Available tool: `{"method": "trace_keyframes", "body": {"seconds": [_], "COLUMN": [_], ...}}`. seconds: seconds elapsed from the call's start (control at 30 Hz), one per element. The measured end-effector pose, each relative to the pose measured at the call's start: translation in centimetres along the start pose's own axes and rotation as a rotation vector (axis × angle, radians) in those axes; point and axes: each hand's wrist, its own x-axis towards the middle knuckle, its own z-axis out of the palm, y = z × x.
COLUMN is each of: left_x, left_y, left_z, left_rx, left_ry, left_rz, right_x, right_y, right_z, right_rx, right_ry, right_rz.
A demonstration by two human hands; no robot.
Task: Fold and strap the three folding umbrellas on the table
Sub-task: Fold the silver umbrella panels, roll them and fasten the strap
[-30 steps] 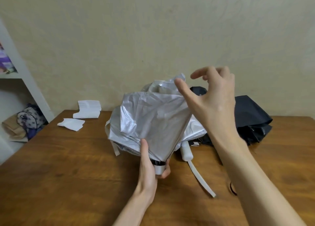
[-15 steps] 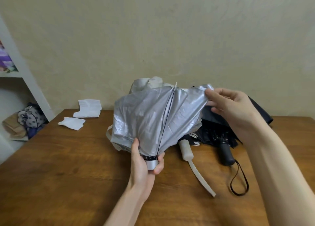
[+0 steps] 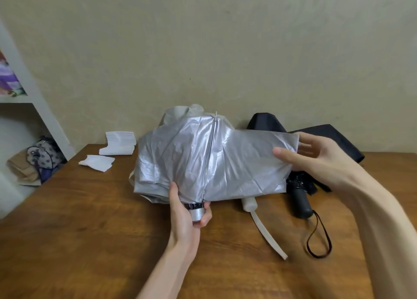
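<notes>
Table (image 3: 90, 242): brown wood, carries all the task's things.

Silver umbrella (image 3: 191, 159): held up off the table at centre, canopy loose and crumpled, one rib (image 3: 209, 154) running up its front. Not yet pleated or strapped.

Black umbrella (image 3: 327, 141): lies on the table at the back right, canopy slack, its handle towards the camera.

Pale umbrella (image 3: 178, 113): mostly hidden behind the silver one; its handle and a long flat strap (image 3: 268, 235) lie on the table.

Right hand (image 3: 316, 159): pinches the right edge of a silver panel, thumb on the front, fingers behind, pulling it out flat.

Left hand (image 3: 187, 210): fingers wrapped round the silver handle (image 3: 197, 214), thumb laid up the canopy.

Step in hand, as judged: drawing out one panel for pleating. To do it well, keep the handle steady, pull each panel taut from its outer edge, lay every fold the same way round the shaft, then find the closing strap. It is not visible here.

Count: umbrellas 3, none strapped. Hands 2. Handles visible 3. Papers at back left 2: a stack (image 3: 119, 143) and a loose sheet (image 3: 97, 162). Dark wrist loop (image 3: 319, 238) 1.
</notes>
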Motion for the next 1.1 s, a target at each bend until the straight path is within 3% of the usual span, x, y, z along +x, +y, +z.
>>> {"method": "trace_keyframes", "body": {"seconds": [0.2,0.5,0.6,0.7,0.9,1.1], "left_x": [0.1,0.6,0.5,0.4,0.3,0.0], "left_y": [-0.4,-0.7,-0.7,-1.0,-1.2,-1.2], "left_z": [0.0,-0.1,-0.3,-0.4,-0.1,0.0], "left_rx": [0.057,0.087,0.136,0.187,0.159,0.193], "left_ry": [-0.012,0.020,0.010,0.040,0.042,-0.008], "left_rz": [0.039,0.075,0.088,0.080,0.079,0.059], "right_x": [1.2,1.2,1.0,0.9,1.5,1.8], "right_y": [1.7,1.8,1.4,1.1,1.1,1.1], "right_z": [1.0,2.3,2.7,2.9,3.7,2.9], "right_rx": [-0.090,0.349,0.389,0.316,-0.190,-0.118], "right_ry": [0.054,-0.014,-0.029,0.037,0.298,0.311], "right_rz": [0.160,0.093,0.096,0.067,-0.089,0.069]}}
